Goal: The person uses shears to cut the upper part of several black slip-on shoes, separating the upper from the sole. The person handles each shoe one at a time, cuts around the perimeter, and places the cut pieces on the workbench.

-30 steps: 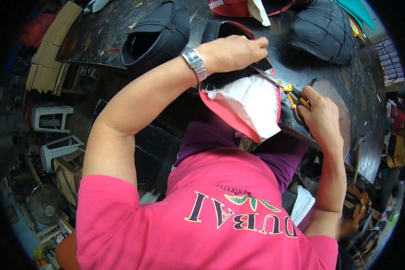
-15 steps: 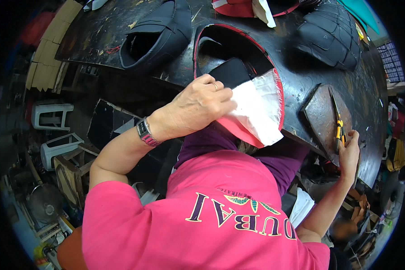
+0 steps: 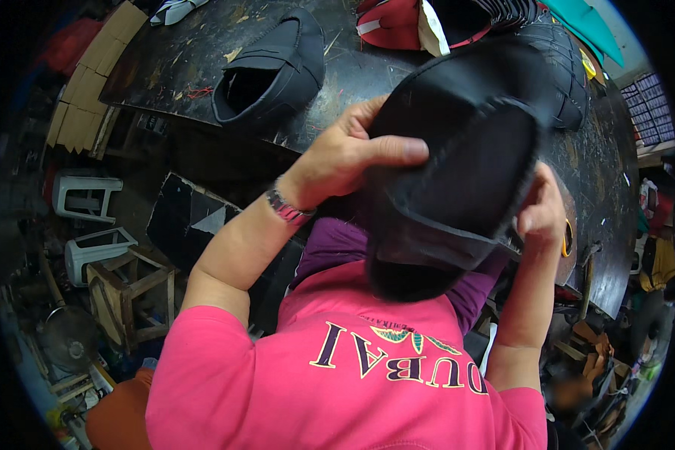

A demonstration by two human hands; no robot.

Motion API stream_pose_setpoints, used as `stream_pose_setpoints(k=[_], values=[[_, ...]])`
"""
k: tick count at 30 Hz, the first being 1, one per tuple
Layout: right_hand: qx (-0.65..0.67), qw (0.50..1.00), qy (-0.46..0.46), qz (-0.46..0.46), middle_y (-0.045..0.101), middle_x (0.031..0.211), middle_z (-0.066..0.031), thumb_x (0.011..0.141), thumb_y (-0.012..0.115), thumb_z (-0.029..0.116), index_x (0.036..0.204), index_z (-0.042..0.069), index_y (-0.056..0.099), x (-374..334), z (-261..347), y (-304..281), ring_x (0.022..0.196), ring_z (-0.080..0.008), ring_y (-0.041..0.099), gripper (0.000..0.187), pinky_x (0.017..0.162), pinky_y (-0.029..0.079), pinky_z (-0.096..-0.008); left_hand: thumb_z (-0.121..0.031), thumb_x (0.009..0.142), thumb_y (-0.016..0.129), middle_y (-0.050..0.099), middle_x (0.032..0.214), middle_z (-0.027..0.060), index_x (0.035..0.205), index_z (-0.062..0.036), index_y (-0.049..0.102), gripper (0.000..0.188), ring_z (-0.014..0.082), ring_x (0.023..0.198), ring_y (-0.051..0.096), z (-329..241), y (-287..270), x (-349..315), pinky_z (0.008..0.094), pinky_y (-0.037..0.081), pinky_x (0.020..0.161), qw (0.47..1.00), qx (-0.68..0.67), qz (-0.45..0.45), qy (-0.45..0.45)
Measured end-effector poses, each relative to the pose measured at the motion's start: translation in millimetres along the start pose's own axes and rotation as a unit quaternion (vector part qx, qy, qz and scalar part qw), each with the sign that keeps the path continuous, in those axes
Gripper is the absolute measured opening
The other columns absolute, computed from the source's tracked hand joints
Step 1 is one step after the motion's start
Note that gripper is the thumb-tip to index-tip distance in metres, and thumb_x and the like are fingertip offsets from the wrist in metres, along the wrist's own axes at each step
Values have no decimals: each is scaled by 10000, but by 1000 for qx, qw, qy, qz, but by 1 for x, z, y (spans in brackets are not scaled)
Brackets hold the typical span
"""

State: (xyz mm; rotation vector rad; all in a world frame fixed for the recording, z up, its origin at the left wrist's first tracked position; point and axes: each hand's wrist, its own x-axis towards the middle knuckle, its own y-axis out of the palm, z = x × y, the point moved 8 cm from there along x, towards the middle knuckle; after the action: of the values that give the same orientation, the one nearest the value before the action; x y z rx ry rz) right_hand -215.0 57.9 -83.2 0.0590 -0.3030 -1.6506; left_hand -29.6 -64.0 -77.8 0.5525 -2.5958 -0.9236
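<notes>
A black shoe upper (image 3: 457, 172), smeared by motion, is held up over my lap and the table's near edge. My left hand (image 3: 345, 154) grips its left side, thumb across the near face and the fingers partly hidden behind. On the right edge of the upper, my right hand (image 3: 545, 206) has its fingers curled around the rim. Behind that hand shows a bit of a yellow handle (image 3: 568, 238), mostly hidden. Left of the upper, another black shoe upper (image 3: 271, 79) stands on the dark table (image 3: 172, 75).
At the back are a red piece with white lining (image 3: 397, 26) and a stack of black uppers (image 3: 559, 71). Green material (image 3: 589, 30) lies at the far right. White stools (image 3: 88, 196) and a wooden stool (image 3: 131, 289) stand at the left, by a fan (image 3: 69, 337).
The red-edged, white-lined piece at the table edge no longer shows there; a black upper is raised in its place. My right hand has moved from the yellow-handled tool to the upper.
</notes>
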Motion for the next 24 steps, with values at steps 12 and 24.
stream_pose_setpoints(k=[12,24], values=[[105,965,130,-201,581,1433,-89,828,688,-56,1530,111,460,9,-74,-17,1220,-198,617,757,1037,497,-332,-93,937,705,737,1075,111,1203,0,671,284,186,888,734,59,-83,1,341,617,803,980,34,-135,-141],[-586,792,-120,122,669,842,-39,727,842,383,900,94,696,-37,9,118,809,-231,633,368,938,422,-466,-150,945,714,753,1022,115,1105,15,705,229,202,841,739,57,-120,31,351,616,766,969,22,-197,-146]])
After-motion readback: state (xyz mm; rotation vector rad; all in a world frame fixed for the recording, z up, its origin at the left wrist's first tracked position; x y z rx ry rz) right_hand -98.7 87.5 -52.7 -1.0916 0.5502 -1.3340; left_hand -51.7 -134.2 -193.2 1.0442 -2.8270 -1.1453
